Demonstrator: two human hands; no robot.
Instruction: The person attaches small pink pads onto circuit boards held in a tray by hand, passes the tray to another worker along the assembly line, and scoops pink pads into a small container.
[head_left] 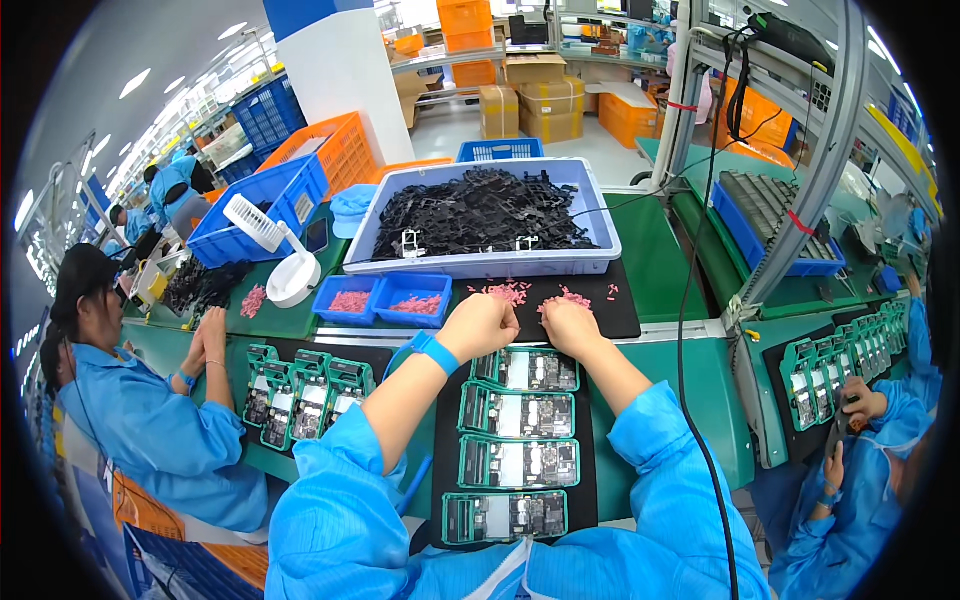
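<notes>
My left hand, with a blue band on its wrist, is curled closed beside a pile of small pink pieces on the black mat. My right hand is just to the right, also curled, at the near side of a second pink pile. Whatever the fingertips of either hand hold is too small or hidden to make out. Below my hands several green frames with circuit boards lie in a column on a black mat. The farthest board is right under my hands.
A large grey bin of black parts stands behind the mat. Two blue trays of pink pieces and a white fan are to the left. A black cable hangs at my right. Co-workers work on both sides.
</notes>
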